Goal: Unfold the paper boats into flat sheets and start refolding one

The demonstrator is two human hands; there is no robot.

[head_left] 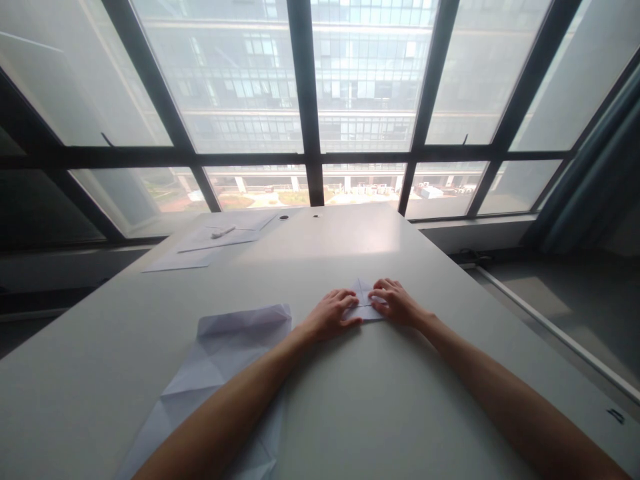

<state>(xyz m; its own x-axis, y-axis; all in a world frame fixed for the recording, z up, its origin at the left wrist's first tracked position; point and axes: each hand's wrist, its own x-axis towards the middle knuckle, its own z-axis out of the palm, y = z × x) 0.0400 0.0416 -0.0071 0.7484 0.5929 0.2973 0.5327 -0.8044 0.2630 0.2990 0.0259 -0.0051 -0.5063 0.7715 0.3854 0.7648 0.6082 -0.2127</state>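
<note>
A small piece of folded white paper [363, 291] lies on the white table [450, 373], its top coming to a point and creases crossing its middle. My left hand [336, 313] covers its left side, with bent fingers on top and the thumb along the lower edge. On the right side, my right hand [395, 302] holds the paper's edge with curled fingers. Both hands partly hide the paper's sides. Beneath my left forearm is a larger creased white sheet [220, 360], its far edge folded over.
Flat white sheets [200, 257] lie at the table's far left with a small pale object [223, 233] on them. A round dark hole [284, 217] is near the far edge. Beyond are large windows; a dark curtain [590, 160] hangs at the right.
</note>
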